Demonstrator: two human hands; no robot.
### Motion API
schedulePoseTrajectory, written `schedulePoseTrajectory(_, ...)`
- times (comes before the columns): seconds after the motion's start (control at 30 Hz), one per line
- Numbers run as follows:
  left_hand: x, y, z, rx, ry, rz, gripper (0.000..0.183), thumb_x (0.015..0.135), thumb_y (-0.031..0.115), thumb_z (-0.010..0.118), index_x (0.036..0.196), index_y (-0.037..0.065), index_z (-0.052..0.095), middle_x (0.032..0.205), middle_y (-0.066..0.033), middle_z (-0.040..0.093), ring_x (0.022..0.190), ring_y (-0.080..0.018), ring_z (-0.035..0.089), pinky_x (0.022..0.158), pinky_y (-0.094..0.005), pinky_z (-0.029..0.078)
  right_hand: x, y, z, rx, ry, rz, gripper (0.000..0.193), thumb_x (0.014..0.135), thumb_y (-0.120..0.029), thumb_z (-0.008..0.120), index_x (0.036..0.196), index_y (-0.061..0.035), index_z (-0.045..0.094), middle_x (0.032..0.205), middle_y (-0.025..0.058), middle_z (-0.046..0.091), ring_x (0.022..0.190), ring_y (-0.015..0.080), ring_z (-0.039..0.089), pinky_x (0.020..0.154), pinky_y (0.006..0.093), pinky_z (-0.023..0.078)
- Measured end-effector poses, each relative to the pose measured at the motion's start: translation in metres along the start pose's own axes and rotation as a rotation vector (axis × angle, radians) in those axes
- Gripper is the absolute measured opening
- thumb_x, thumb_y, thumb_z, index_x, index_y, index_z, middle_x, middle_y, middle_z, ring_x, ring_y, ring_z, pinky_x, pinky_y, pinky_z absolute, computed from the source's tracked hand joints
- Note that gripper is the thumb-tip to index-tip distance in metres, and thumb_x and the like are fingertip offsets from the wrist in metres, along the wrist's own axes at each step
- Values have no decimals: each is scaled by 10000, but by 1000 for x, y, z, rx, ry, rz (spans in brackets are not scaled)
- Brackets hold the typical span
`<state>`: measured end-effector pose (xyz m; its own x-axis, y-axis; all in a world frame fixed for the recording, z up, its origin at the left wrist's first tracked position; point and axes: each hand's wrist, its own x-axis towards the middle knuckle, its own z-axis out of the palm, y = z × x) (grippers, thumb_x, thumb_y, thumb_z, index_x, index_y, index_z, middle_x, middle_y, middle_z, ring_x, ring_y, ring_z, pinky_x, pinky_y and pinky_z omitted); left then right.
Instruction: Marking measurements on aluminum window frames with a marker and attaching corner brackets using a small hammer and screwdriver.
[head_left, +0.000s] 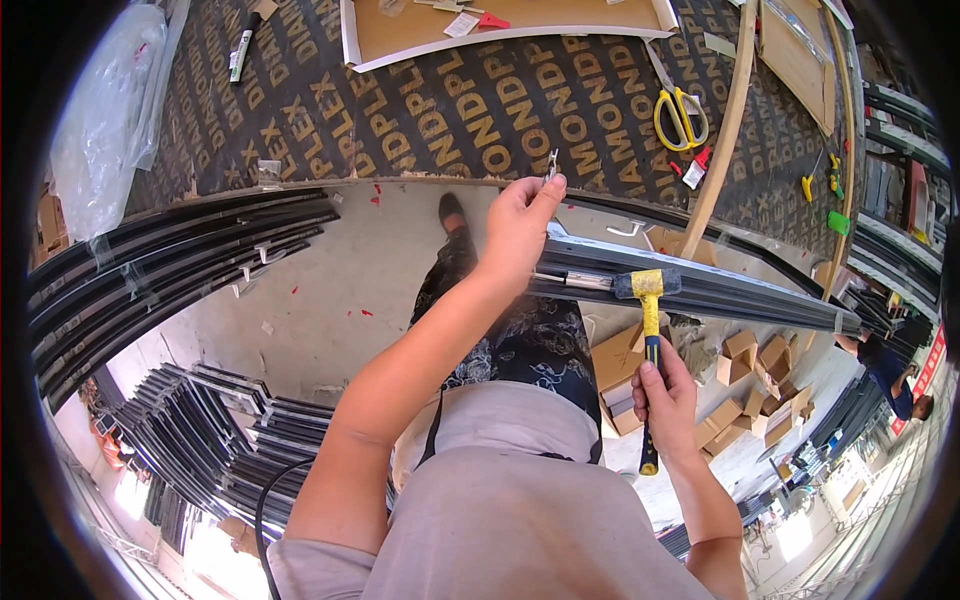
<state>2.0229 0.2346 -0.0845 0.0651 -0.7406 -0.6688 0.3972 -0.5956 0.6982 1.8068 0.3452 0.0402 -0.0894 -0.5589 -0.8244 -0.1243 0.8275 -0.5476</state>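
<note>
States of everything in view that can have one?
Mallet: held, head pointing forward
Left grip: closed on small metal piece
Right grip: closed on mallet handle
Scissors: lying flat, blades look closed
Marker: lying flat, cap unclear
Shallow tray: open
Plastic sheeting: crumpled
Cardboard boxes: several open
Dark bars: stacked

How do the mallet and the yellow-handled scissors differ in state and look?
The mallet is held in the right grip; the scissors lie unheld on the dark tabletop. The mallet has a blocky grey-and-yellow head; the scissors have two finger loops and metal blades. Both carry yellow.
</note>
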Motion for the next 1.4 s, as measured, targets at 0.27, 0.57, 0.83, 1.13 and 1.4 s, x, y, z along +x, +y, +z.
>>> schedulePoseTrajectory(0.27, -3, 4, 7, 136, 10, 53, 368, 953, 361, 592, 965, -6, 623, 756, 34, 518, 708, -39, 432, 631, -208, 380, 3, 2, -3, -70, 10, -24, 482, 974, -149, 537, 1419, -37, 391, 758, -2, 539, 546, 32, 454, 447, 175, 367)
schedulePoseTrajectory(0.57, -4, 0, 4, -19, 70, 22, 354, 947, 352, 605, 976, 0, 628, 779, 33, 516, 713, -48, 437, 644, -211, 383, 5, 2, -2, -48, 11, 10, 485, 976, -146, 532, 1425, -38, 384, 755, -4, 534, 543, 34, 455, 445, 175, 367)
schedulePoseTrajectory(0.83, -5, -3, 5, -62, 86, 32, 362, 939, 358, 617, 989, -1, 623, 787, 29, 526, 712, -50, 446, 645, -215, 393, 3, -9, -8, 71, 43, 110, 469, 977, -154, 531, 1412, -43, 396, 769, 14, 534, 556, 56, 466, 435, 180, 367)
schedulePoseTrajectory(1.13, -4, -6, 10, -8, 107, 52, 362, 938, 349, 620, 954, -12, 606, 769, 21, 530, 691, -58, 454, 615, -233, 400, 0, -15, 24, 228, -5, 246, 313, 977, -133, 510, 1276, -46, 469, 752, 15, 484, 547, 69, 445, 424, 198, 345)
schedulePoseTrajectory(1.4, -4, -6, 8, -105, 132, 54, 366, 935, 342, 625, 895, -20, 603, 730, 28, 515, 679, -63, 402, 604, -243, 362, 0, -13, 3, 332, 142, 109, 314, 989, -162, 495, 1276, -38, 472, 777, 30, 502, 549, 71, 445, 433, 185, 341)
